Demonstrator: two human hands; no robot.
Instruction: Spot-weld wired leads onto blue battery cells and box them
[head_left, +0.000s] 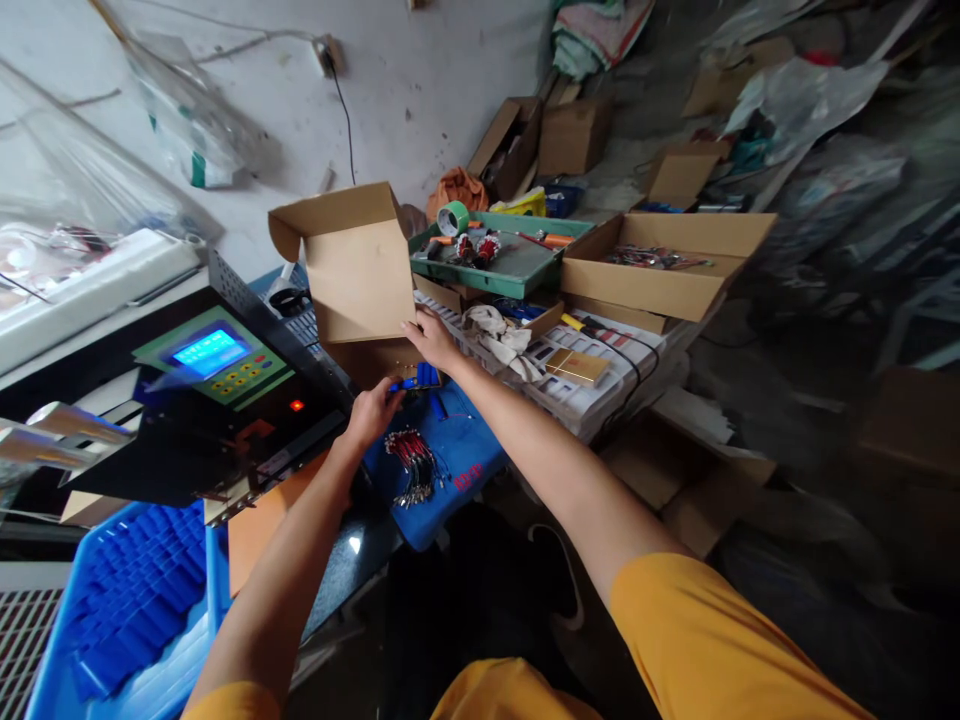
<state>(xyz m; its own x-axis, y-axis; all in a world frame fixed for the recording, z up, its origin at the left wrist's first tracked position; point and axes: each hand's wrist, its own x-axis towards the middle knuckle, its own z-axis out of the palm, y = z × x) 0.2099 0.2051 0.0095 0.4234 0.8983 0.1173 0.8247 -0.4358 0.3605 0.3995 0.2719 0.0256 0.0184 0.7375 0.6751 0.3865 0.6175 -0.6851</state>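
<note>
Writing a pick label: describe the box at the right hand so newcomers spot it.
Find the black machine with the lit blue screen. Just right of it in the picture is the box. Unlike the carton of wires farther right, it has a tall panel raised, the right hand at its lower corner.

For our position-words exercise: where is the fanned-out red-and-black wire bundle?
In the head view, the bundle lies just left of centre on the blue covering, left of its red lettering, below the left hand.
</note>
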